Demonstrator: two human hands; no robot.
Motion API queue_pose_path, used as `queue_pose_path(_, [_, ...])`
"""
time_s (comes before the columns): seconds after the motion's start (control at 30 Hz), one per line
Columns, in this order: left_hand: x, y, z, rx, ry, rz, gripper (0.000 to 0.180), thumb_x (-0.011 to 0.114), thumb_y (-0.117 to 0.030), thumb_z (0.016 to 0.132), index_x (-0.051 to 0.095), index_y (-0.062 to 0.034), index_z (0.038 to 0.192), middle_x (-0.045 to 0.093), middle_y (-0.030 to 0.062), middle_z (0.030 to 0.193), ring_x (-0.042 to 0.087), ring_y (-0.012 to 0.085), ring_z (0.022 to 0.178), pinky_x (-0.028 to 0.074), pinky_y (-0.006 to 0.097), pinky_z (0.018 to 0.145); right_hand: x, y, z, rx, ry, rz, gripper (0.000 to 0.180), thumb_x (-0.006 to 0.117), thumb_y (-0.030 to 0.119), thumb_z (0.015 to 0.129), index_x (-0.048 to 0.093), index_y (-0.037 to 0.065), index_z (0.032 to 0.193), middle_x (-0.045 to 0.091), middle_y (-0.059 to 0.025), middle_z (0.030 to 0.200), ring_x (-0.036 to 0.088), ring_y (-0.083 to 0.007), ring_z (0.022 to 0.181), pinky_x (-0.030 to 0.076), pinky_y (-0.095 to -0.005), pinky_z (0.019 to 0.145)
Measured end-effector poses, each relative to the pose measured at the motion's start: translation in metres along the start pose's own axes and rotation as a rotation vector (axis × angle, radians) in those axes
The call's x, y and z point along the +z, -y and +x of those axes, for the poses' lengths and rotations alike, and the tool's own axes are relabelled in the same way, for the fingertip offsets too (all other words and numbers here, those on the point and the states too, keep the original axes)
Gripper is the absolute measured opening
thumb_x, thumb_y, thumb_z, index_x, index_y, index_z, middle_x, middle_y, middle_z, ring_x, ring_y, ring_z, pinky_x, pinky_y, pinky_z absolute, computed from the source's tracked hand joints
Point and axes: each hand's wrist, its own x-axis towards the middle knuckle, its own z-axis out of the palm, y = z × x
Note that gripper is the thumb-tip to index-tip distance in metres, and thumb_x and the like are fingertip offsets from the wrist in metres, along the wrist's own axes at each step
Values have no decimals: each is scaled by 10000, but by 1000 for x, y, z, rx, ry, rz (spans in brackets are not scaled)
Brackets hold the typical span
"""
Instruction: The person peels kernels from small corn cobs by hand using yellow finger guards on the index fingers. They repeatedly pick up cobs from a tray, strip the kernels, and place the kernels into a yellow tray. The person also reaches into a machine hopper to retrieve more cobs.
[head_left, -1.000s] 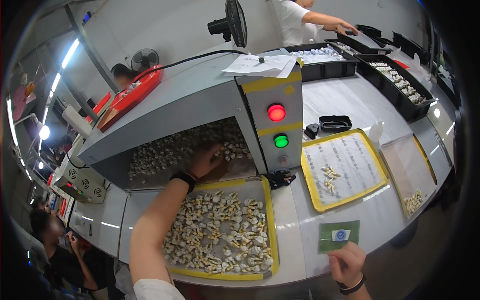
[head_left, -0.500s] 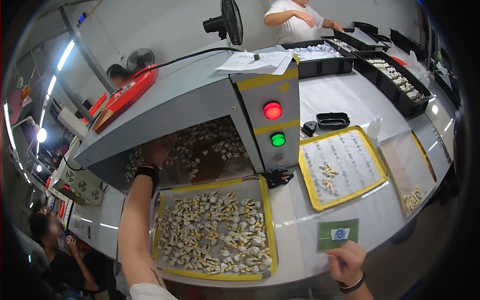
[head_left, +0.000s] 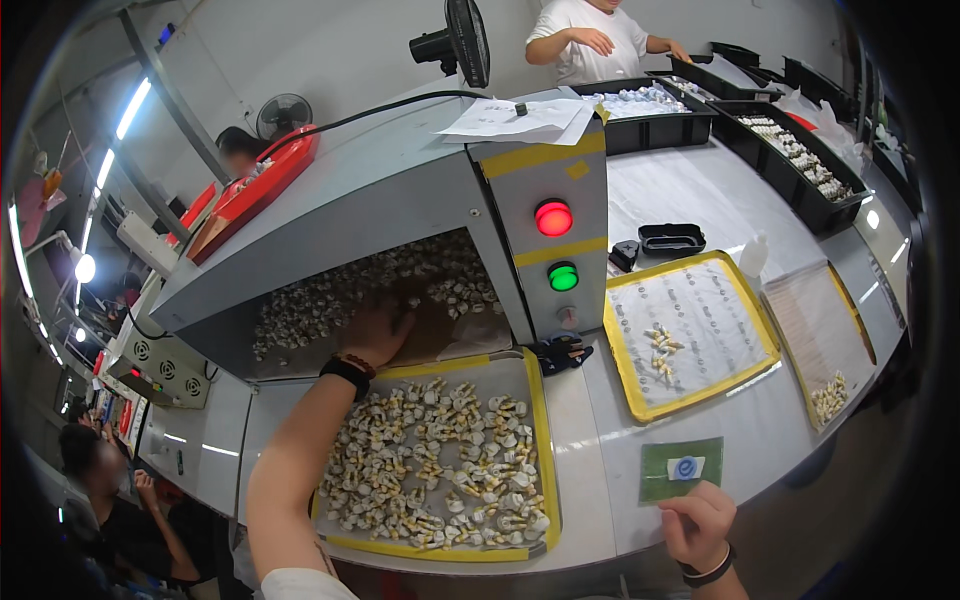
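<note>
Two yellow-rimmed flat trays [head_left: 541, 420] are lying on the white tabletop [head_left: 590, 470], long axes running near to far. The left hand [head_left: 375, 335] is reaching into the grey machine opening [head_left: 300, 330] among small white parts [head_left: 300, 310], its grip hidden; the right hand [head_left: 697, 522] is resting loosely curled, empty, beside one green card [head_left: 682, 468].

Yellow-rimmed tray [head_left: 541, 420], red lamp [head_left: 553, 217], green lamp [head_left: 563, 277], green card [head_left: 681, 468].

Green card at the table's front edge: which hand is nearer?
Right. The right hand sits just below the green card; the left hand reaches into the machine opening.
</note>
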Motion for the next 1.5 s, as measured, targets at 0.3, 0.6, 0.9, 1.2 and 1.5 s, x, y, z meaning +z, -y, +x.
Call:
queue_pose_path(0.3, [5, 0, 1, 189, -15, 30, 370, 457, -312, 907, 541, -55, 1159, 478, 234, 1218, 540, 401, 1014, 481, 474, 826, 0, -1, 0, -24, -4, 10, 72, 633, 104, 680, 640, 33, 676, 523, -78, 549, 484, -217, 480, 360, -302, 454])
queue_pose_path(0.6, [25, 58, 23, 350, -138, 394, 352, 524, -237, 859, 539, -47, 1156, 512, 251, 1173, 545, 401, 1006, 465, 476, 816, 0, -1, 0, -15, 0, 7, 58, 635, 98, 672, 639, 40, 674, 522, -82, 549, 487, -228, 476, 364, -310, 451])
queue_pose_path(0.9, [-13, 63, 59, 268, -270, 224, 369, 509, -316, 847, 606, -49, 1083, 600, 194, 1046, 541, 382, 985, 392, 507, 864, -3, 0, -1, -5, -3, -5, 49, 628, 82, 649, 636, 42, 676, 512, -81, 545, 487, -232, 479, 365, -312, 453])
queue_pose_path(1.2, [40, -36, 74, -58, 410, -658, 753, 693, -406, 709, 393, -39, 1294, 517, 140, 1196, 480, 257, 1144, 390, 374, 949, -2, 0, 0, 4, 3, -1, 53, 633, 95, 665, 636, 42, 672, 525, -79, 555, 491, -228, 480, 369, -308, 455])
queue_pose_path(1.5, [-4, -71, 58, 237, 201, -339, 875, 711, -582, 629, 416, -75, 1277, 455, 170, 1282, 469, 317, 1180, 393, 415, 964, -2, -1, 0, -19, -7, -4, 56, 632, 94, 665, 636, 38, 668, 533, -84, 554, 499, -229, 481, 375, -307, 456])
